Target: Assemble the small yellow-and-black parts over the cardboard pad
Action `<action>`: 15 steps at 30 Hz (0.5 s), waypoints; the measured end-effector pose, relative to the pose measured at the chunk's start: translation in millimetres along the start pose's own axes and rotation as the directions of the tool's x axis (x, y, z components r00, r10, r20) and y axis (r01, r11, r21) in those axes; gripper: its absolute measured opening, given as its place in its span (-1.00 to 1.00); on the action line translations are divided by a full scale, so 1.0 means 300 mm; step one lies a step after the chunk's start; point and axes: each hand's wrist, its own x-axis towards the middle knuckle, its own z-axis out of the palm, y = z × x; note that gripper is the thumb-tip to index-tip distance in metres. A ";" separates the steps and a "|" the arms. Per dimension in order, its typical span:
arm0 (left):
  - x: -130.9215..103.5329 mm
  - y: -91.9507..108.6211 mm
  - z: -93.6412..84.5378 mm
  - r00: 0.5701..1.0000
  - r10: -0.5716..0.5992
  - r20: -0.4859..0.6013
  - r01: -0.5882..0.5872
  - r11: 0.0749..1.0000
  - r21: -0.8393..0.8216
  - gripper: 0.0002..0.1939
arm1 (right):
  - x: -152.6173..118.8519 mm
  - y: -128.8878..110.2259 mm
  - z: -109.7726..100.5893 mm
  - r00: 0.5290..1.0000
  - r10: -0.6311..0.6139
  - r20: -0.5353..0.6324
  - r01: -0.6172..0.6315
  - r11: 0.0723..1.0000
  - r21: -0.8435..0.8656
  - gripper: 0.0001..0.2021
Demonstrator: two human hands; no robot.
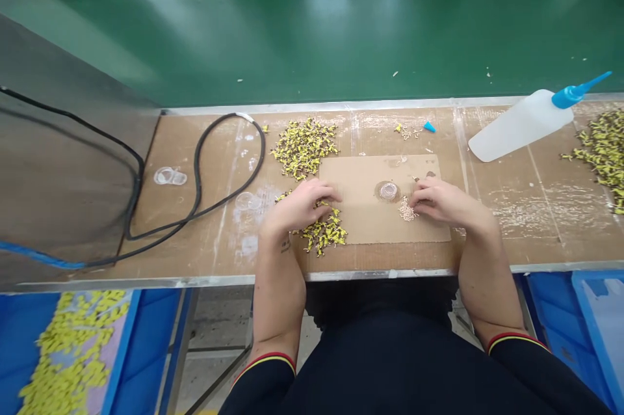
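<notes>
My left hand (311, 204) hovers over the near pile of small yellow-and-dark pieces (325, 233), at the left edge of a flat cardboard sheet (361, 207). Its fingers are curved, with a gap between thumb and fingertips, and nothing shows in them. On the right part of the sheet, my right hand (433, 199) has its fingertips drawn together beside a little heap of tiny pale pink pieces (407, 209). Anything between those fingertips is too small to make out. Left of that hand sits a small round dish (389, 191) with whitish content.
A larger yellow pile (306, 147) lies behind my left hand, another (604, 155) far right. A white squeeze bottle (521, 125) with blue nozzle lies at the back right, near a blue cap (429, 127). A black cable (197, 174) loops at left; blue bins (146, 343) stand below.
</notes>
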 end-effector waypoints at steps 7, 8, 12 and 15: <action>0.029 0.011 0.014 0.980 -0.039 -0.194 0.039 0.999 -0.005 -0.74 | -0.002 -0.007 -0.007 1.000 -0.006 -0.029 0.006 1.000 0.020 -0.84; 0.026 0.011 0.012 0.975 -0.045 -0.219 0.044 0.999 -0.007 -0.73 | -0.002 -0.009 -0.008 0.999 -0.010 -0.037 0.010 1.000 0.015 -0.84; 0.011 0.011 0.004 0.981 -0.015 -0.195 0.011 1.000 -0.021 -0.77 | -0.004 -0.018 -0.016 0.997 -0.019 -0.073 0.021 1.000 0.016 -0.85; 0.013 0.010 0.011 0.993 0.031 -0.112 -0.030 0.999 0.015 -0.79 | -0.005 -0.021 -0.021 0.996 -0.041 -0.084 0.044 0.998 0.038 -0.86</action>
